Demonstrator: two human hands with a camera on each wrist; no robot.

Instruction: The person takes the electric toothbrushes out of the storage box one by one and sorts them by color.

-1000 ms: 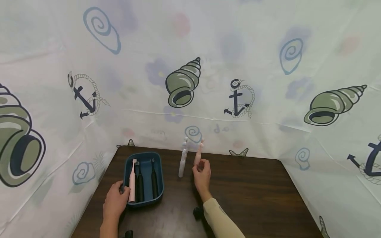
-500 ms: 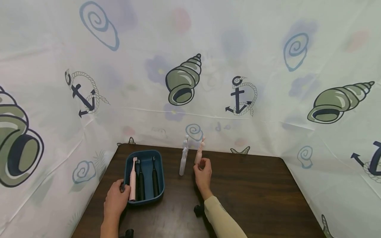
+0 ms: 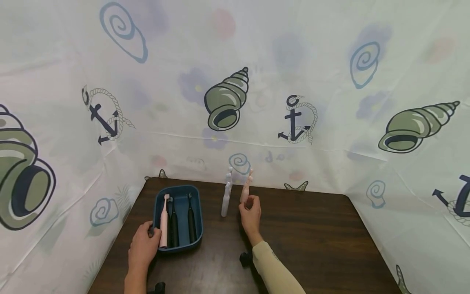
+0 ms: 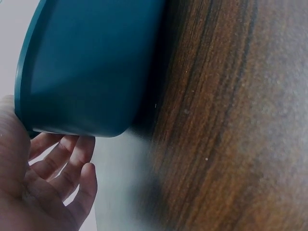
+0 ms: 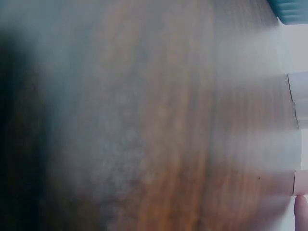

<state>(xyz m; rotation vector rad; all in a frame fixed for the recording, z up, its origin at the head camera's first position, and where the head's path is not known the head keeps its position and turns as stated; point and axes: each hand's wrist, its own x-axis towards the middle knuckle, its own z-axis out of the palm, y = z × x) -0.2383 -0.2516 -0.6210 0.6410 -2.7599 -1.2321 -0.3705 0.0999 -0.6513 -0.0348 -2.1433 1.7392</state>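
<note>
A blue tray (image 3: pixel 182 222) stands on the left of the table. Inside lie a pink electric toothbrush (image 3: pixel 163 228) and dark ones, among them a black toothbrush (image 3: pixel 191 224) on the right. My left hand (image 3: pixel 143 243) grips the tray's left wall, thumb over the rim; the left wrist view shows its fingers against the outside. Right of the tray, white toothbrushes (image 3: pixel 225 204) stand upright, one behind another. Beside them my right hand (image 3: pixel 251 214) pinches an upright pink toothbrush (image 3: pixel 245 193) low on its handle. Only a fingertip (image 5: pixel 301 211) shows in the right wrist view.
The dark wooden table (image 3: pixel 304 232) ends at the back against a white patterned cloth (image 3: pixel 176 106), which also hangs at both sides. Black knob-like pieces sit at my wrists, such as the right knob (image 3: pixel 245 259).
The head view has shifted slightly. Both hands, the tray and the toothbrushes keep their places.
</note>
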